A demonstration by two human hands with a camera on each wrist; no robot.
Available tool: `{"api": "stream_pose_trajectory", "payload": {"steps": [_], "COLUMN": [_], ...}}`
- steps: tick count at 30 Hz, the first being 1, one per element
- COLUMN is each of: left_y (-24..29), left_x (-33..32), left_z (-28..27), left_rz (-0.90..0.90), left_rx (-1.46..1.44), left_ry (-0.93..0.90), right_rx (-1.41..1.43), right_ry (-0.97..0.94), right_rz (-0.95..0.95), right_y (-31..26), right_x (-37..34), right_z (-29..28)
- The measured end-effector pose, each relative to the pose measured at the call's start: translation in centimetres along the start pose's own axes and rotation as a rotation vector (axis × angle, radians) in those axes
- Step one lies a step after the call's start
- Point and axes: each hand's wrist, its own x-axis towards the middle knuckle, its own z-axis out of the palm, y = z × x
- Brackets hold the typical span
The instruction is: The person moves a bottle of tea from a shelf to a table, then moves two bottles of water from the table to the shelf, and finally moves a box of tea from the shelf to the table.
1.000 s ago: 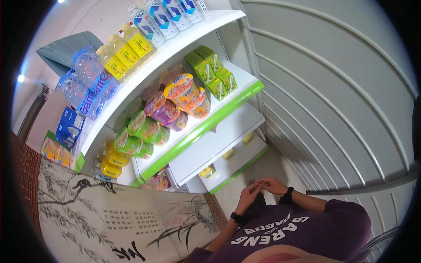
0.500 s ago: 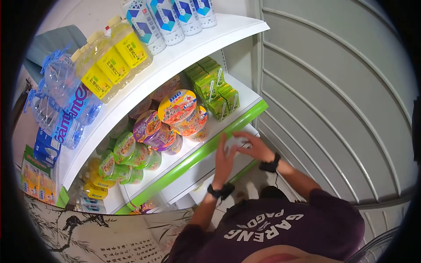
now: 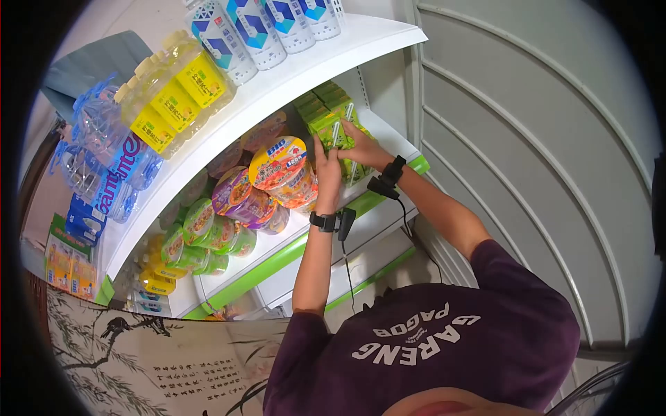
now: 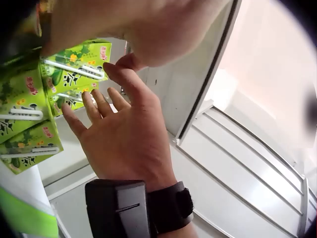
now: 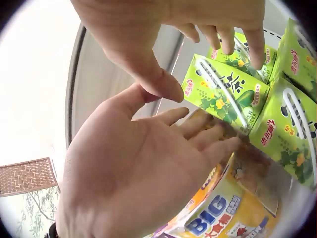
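Both hands reach onto the middle shelf, around the stacked green drink cartons (image 3: pixel 320 119) with white straws on their sides. My left hand (image 3: pixel 327 175) is at their left, next to the orange noodle cups (image 3: pixel 281 166). On the right side is my right hand (image 3: pixel 366 149). In the right wrist view, the right hand's fingers (image 5: pixel 227 37) extend over a front carton (image 5: pixel 223 91), thumb near its corner; the left hand (image 5: pixel 143 158) has its fingers stretched along the carton's lower edge. The left wrist view shows the right hand (image 4: pixel 129 134) with fingers spread at the cartons (image 4: pixel 74 69).
Purple noodle cups (image 3: pixel 239 197) and green noodle cups (image 3: pixel 198 225) stand farther left on the shelf. Above, the upper shelf (image 3: pixel 305 66) holds yellow-labelled bottles (image 3: pixel 177 100) and water bottles (image 3: pixel 246 31). A grey ribbed wall (image 3: pixel 513 139) closes the right side. Cables hang from both wrist cameras.
Both hands have risen from close together in front of the body, up past the shelf's green edge, to the drink cartons. The camera view has moved closer to the shelves.
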Motion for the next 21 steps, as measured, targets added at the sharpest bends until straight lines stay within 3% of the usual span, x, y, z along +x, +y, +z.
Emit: {"api": "stream_pose_trajectory", "payload": {"steps": [3,7,10,14,18,21], "left_y": [-1.2,-1.5,1.0,-1.5,-5.2,-6.5], "left_x": [-0.3,-3.8,-9.5,-15.5,-20.2,-23.4], "left_z": [0.2,1.9,5.1,8.1,11.0,11.8], "left_rz": [0.082,0.257,0.208,0.097,-0.034,-0.155], "left_rx": [0.122,0.287,-0.005,0.020,-0.087,-0.037], "left_ry": [0.027,0.037,-0.110,-0.233,-0.382,-0.563], "right_rx": [-0.062,0.026,0.041,0.101,-0.344,-0.061], "right_ry": [0.029,0.107,0.149,0.277,0.517,0.714], "right_rz": [0.005,-0.180,-0.140,0.087,0.185,0.304], "right_y": [1.6,-0.7,-3.4,-5.6,-3.9,-1.5], "right_x": [-0.4,-5.5,-11.8,-20.2,-27.7,-33.1], "right_z": [0.7,1.3,0.5,-0.9,-2.5,-3.5]}}
